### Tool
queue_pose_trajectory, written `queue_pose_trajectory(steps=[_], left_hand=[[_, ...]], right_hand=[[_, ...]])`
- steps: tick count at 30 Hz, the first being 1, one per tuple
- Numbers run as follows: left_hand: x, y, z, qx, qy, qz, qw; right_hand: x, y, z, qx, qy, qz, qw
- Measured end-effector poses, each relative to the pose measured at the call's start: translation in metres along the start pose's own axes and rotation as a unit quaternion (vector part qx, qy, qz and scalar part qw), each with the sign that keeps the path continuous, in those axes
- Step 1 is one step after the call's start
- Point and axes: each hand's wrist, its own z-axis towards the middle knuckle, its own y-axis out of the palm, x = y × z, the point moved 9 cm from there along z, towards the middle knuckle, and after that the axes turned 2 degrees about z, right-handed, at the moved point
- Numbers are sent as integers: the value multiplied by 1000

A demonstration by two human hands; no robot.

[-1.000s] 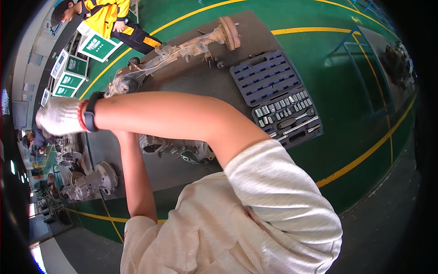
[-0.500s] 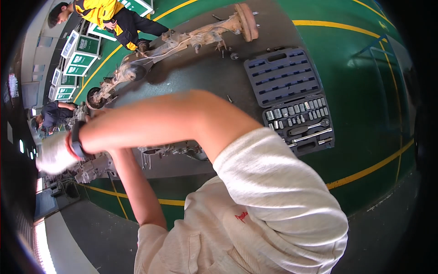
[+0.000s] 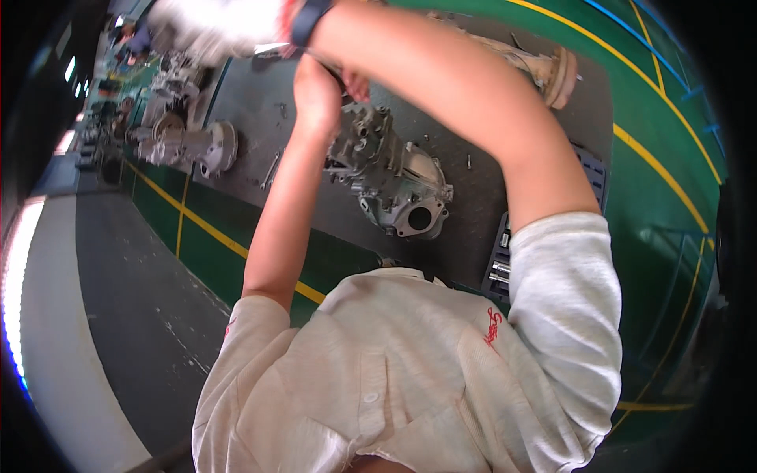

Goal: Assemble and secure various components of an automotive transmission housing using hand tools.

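Left hand (image 3: 319, 91) and right hand (image 3: 213, 27): openness and hold cannot be told. Mid-frame, below both, the gearbox (image 3: 386, 173) is seen.

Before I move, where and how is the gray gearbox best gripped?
Probably two-handed from the near side: the gearbox looks bulky and uneven. One hand could hook the rim of its flared end, which lies nearest, the other the narrower far end. Its underside is hidden.
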Motion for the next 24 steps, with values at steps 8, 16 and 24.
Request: queue_pose_trajectory(steps=[8,16,24], left_hand=[[-16,-86,17,184,-19,26,982],[-14,40,-5,-90,-126,60,986],[-13,-118,3,406,18,127,905]], right_hand=[[-54,26,-68,84,210,175,958],[4,-51,-49,264,196,166,930],[-20,35,-50,177,243,119,946]])
